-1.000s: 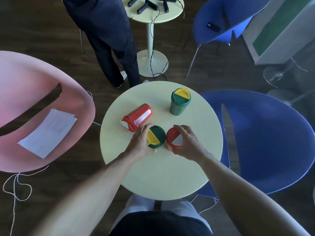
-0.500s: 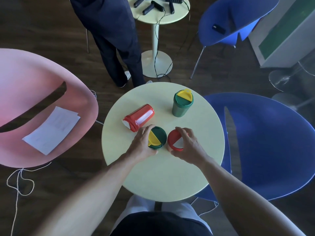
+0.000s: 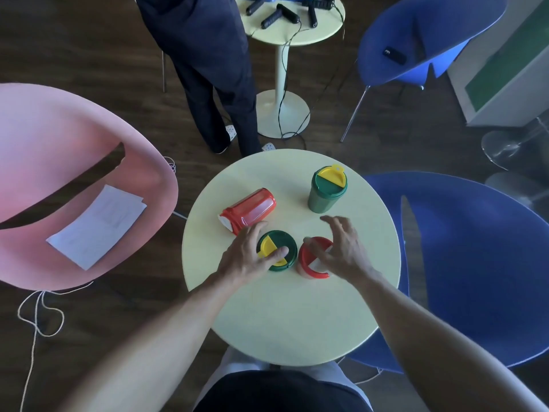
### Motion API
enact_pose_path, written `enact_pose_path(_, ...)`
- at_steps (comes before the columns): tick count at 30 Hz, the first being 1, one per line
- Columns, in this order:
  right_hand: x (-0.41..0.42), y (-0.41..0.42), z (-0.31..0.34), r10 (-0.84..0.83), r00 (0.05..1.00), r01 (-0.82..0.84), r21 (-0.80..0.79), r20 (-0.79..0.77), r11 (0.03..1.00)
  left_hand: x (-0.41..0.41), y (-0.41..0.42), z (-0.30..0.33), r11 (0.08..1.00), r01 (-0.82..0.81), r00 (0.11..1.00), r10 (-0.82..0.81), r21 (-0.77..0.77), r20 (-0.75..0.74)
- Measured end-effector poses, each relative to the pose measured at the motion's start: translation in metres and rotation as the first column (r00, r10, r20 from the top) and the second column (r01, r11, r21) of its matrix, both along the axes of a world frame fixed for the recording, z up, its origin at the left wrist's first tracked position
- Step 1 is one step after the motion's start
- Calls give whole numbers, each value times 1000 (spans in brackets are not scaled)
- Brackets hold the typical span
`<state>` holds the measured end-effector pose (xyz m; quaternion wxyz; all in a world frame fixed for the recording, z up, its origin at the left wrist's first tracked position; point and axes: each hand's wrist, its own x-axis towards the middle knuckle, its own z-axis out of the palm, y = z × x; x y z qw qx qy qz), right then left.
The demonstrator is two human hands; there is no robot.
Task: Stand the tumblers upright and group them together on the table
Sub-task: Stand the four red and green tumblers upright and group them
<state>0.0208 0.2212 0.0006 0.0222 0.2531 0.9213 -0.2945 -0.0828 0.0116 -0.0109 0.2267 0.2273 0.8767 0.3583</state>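
Two upright tumblers stand side by side at the middle of the round pale table: a green one with a yellow-and-green lid and a red one with a red-and-white lid. My left hand grips the green tumbler, thumb across its lid. Above the red upright tumbler, my right hand hovers with fingers spread, holding nothing. A second red tumbler lies on its side just behind my left hand. Another green tumbler stands upright at the back right.
A pink chair with a sheet of paper is on the left. A blue chair is close on the right. Behind the table stand a person in dark clothes and a small white table with cables.
My right hand has let go of the upright red tumbler and lifted with fingers spread. My left thumb has slid onto the green tumbler's lid.
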Motion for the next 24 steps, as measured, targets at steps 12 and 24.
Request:
enact_pose_path(12, -116, 78, 18, 104, 966, -152, 199, 235, 968, -27, -4, -13, 980, -197, 977, 192, 42, 95)
enact_pose_path(24, -117, 86, -2, 93, 983, -118, 161, 157, 980, -93, 3, -58, 932, -255, 952, 289, -259, 101)
